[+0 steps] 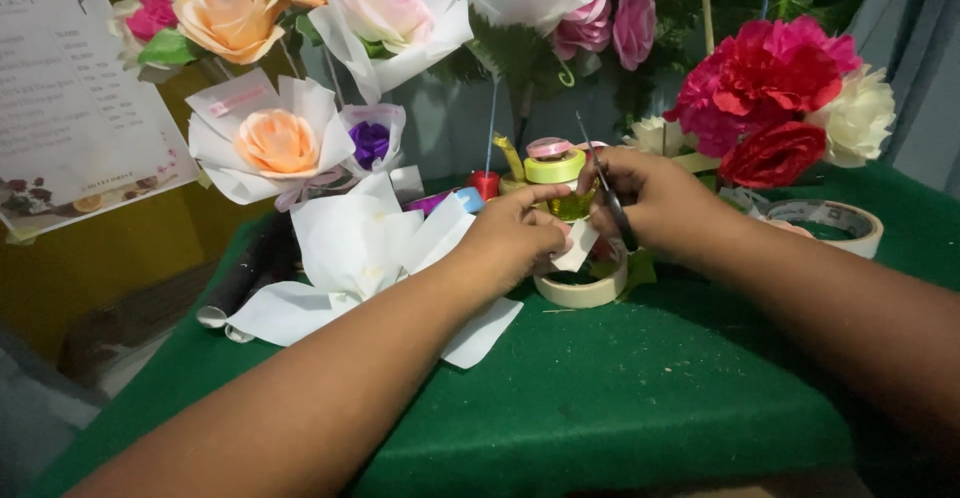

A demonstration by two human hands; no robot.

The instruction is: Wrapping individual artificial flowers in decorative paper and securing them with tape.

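Right hand (pixel 640 198) is clamped on scissors (pixel 607 193), handles hidden. Left hand (pixel 515 233) pinches a white paper strip (pixel 578 246), hiding tape rolls (pixel 585 288) on the green desk (pixel 620 388).

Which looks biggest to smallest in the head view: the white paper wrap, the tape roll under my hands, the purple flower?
1. White paper wrap
2. Tape roll, partly hidden by the hands
3. Purple flower, though it sits farther back

Both hands are up close over the green felt table (pixel 620 398). Left hand (pixel 515 238) pinches a small white paper piece (pixel 578 246), right hand (pixel 655 198) grips scissors (pixel 606 190) right at it. A masking tape roll (pixel 580 293) sits just underneath, wrapped paper roses (pixel 275 143) off to the left.
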